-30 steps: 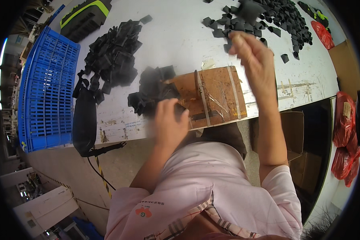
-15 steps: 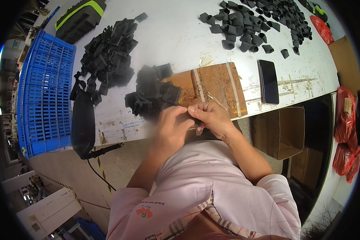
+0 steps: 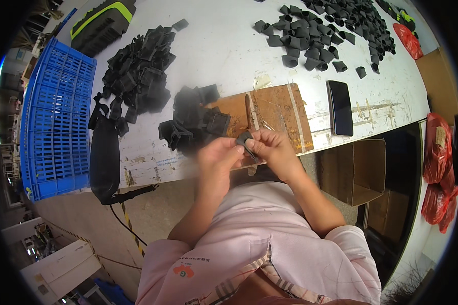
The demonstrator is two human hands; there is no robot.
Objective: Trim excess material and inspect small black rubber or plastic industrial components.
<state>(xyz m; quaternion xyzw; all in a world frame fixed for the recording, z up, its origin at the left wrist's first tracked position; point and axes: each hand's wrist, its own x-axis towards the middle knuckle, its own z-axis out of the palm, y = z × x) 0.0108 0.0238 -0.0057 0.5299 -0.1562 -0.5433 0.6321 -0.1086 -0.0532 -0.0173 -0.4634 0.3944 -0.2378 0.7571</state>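
Note:
Between my two hands, over the table's near edge, is a small black fabric piece (image 3: 244,139), bent and partly covered by fingers. My left hand (image 3: 220,155) pinches its left side. My right hand (image 3: 271,150) grips it with the thumb on top. Just beyond lies a brown wooden board (image 3: 280,107) with a rod and pale strips across it. A heap of flat black fabric pieces (image 3: 191,119) overlaps the board's left end. Farther left is a larger pile of similar black pieces (image 3: 142,71).
Many short black tube-like pieces (image 3: 310,38) are spread over the far right of the white table (image 3: 219,51). A phone (image 3: 340,108) lies right of the board. A blue crate (image 3: 61,119) stands at the left. Below the edge sits a cardboard box (image 3: 353,170), with red bags (image 3: 437,147) beyond.
Both hands have shifted slightly and turned, so the black fabric piece now shows between the fingertips. My left fingers have moved from a curled position to pinching its side.

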